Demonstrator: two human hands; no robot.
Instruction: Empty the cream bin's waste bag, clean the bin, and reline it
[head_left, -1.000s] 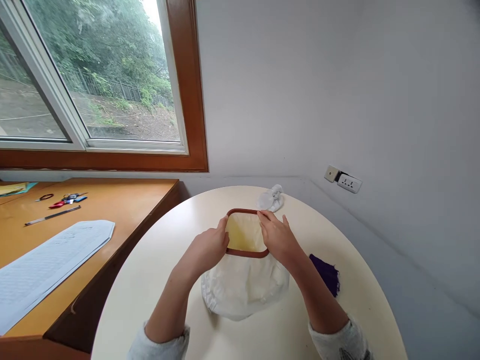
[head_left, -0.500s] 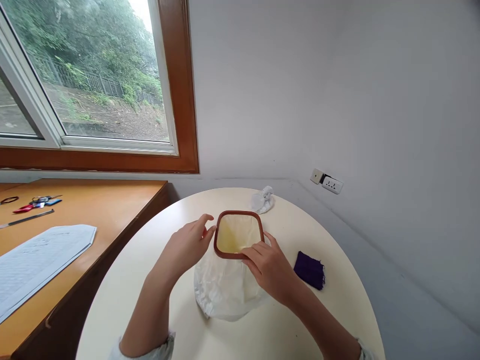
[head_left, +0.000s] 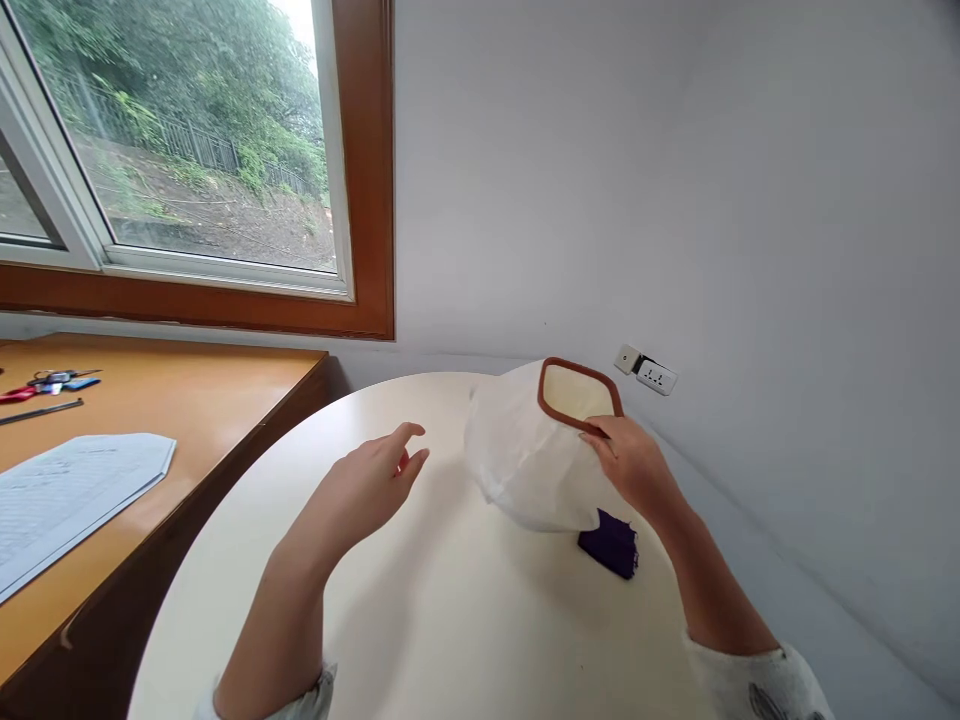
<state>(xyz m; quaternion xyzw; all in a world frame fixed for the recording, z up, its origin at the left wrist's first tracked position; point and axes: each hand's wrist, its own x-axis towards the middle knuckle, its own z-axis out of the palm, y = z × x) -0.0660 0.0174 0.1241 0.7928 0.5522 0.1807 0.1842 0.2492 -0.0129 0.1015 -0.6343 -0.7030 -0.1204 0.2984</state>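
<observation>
My right hand (head_left: 634, 465) grips the near right corner of a brown rounded-square embroidery hoop (head_left: 546, 400), fingers closed on its rim. Thin white cloth (head_left: 525, 455) is set in the hoop and hangs out around it over the table's far right part. The hoop is held tilted above the tabletop. My left hand (head_left: 375, 475) hovers over the table's middle, apart from the hoop, with thumb and fingers parted and nothing in them. Just below the cloth's edge lies a dark purple fabric piece (head_left: 611, 548) with a frayed side, partly covered at its top.
The round cream table (head_left: 450, 640) stands against a white wall with a socket (head_left: 657, 376). On the left, a wooden desk (head_left: 247, 375) holds papers (head_left: 82, 495), a dark pen-like stick (head_left: 41, 411) and a small cluster of keys or trinkets (head_left: 56, 382).
My right hand has carried the hoop and its cloth to the right and farther back. My left hand has come away from the hoop. The crumpled white bundle behind is now hidden.
</observation>
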